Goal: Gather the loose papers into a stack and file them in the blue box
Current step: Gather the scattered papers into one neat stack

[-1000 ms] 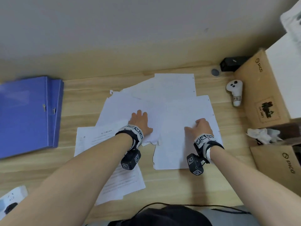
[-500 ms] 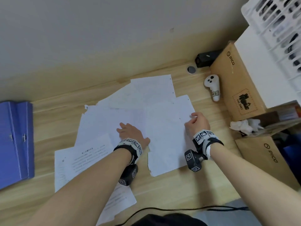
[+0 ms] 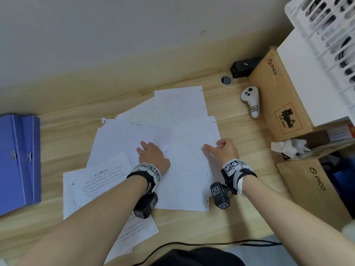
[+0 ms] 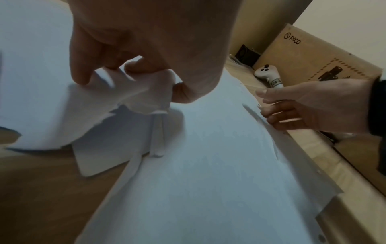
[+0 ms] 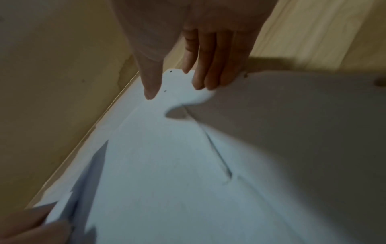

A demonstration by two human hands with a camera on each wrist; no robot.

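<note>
White controller (image 3: pixel 250 101) beside cardboard box (image 3: pixel 282 96).

A light wooden table (image 3: pixel 240 131) runs up to a pale wall. Loose white papers (image 3: pixel 184 150) lie spread and overlapping across its middle, with a printed sheet (image 3: pixel 99 181) at the near left edge of the spread. A blue box (image 3: pixel 17 162) lies flat at the table's left end, well apart from the papers. At the far right, a white controller (image 3: pixel 250 101) lies just beside a brown cardboard box (image 3: pixel 282 96), with a small black device (image 3: pixel 243 70) and a round dark disc (image 3: pixel 226 80) behind it near the wall. A second cardboard box (image 3: pixel 315 191) sits nearer, with crumpled white tissue (image 3: pixel 288 147) between the two boxes. A black cable (image 3: pixel 192 243) trails along the near edge.
</note>
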